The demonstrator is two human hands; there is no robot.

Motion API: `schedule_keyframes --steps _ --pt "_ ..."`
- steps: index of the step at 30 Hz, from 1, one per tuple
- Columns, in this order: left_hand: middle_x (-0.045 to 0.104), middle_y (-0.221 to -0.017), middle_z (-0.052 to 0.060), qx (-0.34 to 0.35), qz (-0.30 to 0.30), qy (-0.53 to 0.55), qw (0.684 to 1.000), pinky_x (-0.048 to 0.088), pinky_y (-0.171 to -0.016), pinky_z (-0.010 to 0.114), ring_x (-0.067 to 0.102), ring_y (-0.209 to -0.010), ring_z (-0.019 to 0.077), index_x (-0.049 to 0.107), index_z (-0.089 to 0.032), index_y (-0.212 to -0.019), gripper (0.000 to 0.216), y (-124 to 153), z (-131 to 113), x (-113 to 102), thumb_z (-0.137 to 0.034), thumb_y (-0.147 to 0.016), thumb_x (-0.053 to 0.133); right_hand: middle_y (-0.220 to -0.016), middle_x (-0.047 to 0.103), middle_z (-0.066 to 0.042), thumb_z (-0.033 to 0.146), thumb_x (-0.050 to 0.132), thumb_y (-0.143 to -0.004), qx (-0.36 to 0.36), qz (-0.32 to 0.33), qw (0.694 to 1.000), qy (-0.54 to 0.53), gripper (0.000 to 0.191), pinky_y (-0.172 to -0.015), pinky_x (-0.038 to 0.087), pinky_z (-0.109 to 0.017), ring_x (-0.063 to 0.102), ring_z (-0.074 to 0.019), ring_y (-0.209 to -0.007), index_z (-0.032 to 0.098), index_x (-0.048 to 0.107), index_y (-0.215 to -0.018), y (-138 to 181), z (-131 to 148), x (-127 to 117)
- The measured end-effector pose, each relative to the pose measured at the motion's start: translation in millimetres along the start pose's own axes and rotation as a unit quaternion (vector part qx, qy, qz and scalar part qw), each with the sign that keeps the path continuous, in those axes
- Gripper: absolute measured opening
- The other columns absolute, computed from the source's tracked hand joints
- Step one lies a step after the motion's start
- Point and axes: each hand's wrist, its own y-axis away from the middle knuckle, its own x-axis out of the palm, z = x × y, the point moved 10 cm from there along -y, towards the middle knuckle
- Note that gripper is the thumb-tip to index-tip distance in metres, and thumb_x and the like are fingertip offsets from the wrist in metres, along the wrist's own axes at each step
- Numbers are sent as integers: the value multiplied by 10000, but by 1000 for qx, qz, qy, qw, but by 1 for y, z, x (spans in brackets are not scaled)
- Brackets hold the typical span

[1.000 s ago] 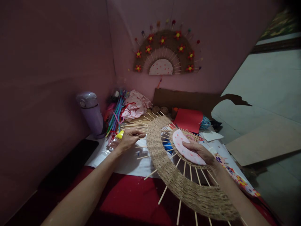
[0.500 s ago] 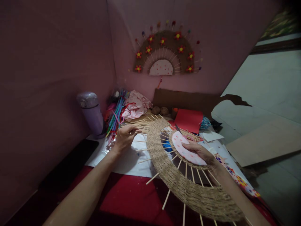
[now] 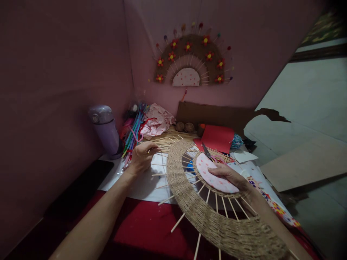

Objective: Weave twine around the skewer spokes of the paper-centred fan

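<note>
A half-round woven jute fan point(image 3: 189, 202) with wooden stick spokes lies tilted over the red cloth and white sheet. Its middle is a pink dotted half-disc point(image 3: 210, 175). My right hand point(image 3: 230, 175) lies flat on that disc with fingers stretched out, pressing it down. My left hand point(image 3: 142, 156) is at the fan's left edge, fingers pinched on the tip of one thin stick point(image 3: 159, 150) that juts from the weave.
A lilac bottle point(image 3: 104, 128) stands at the left wall. Coloured pipe cleaners point(image 3: 134, 131), pink cloth point(image 3: 157, 121), a stick pile point(image 3: 168, 139), red paper point(image 3: 217, 139), scissors point(image 3: 207, 151) and brown cardboard point(image 3: 217, 113) crowd the back. A finished flowered fan point(image 3: 189, 59) hangs on the wall.
The fan has turned and slid a little toward me and left. My left hand has moved up and slightly left along the stick tips.
</note>
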Motion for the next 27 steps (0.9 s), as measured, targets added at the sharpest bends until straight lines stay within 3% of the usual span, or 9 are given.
schedule_keyframes --steps 7,13,19,23,27 --pt "645 -644 27 -120 18 122 985 424 -560 225 561 -601 123 681 -153 -688 150 1 25 7 -301 -663 691 -1151 544 -82 328 522 -867 -1 -7 1000 -10 335 -794 493 -405 567 -199 -964 163 512 -1158 1 2 -3" --pt "521 -474 -22 -183 58 186 964 315 -412 189 424 -437 69 662 -136 -605 204 7 28 27 -332 -652 686 -1150 544 -82 327 524 -866 -17 -17 999 -22 337 -794 493 -406 568 -200 -964 161 510 -1160 2 5 -3" --pt "495 -431 -25 -164 70 179 967 295 -386 189 403 -400 67 646 -136 -566 255 8 23 32 -367 -672 662 -1150 544 -83 328 524 -866 -22 -12 999 -33 339 -793 493 -408 568 -200 -964 159 510 -1160 1 1 -3" --pt "629 -582 18 -138 69 157 975 386 -471 214 519 -504 106 693 -150 -678 131 13 22 34 -262 -688 627 -1152 544 -82 328 522 -867 -31 -8 998 -46 333 -795 493 -405 567 -199 -965 164 513 -1157 -2 1 -2" --pt "673 -648 13 -27 55 28 998 419 -607 262 576 -608 140 716 -210 -715 126 14 -3 31 -136 -649 638 -1151 542 -78 323 521 -870 -53 -6 996 -71 322 -799 490 -398 567 -193 -965 165 516 -1151 -9 1 -4"
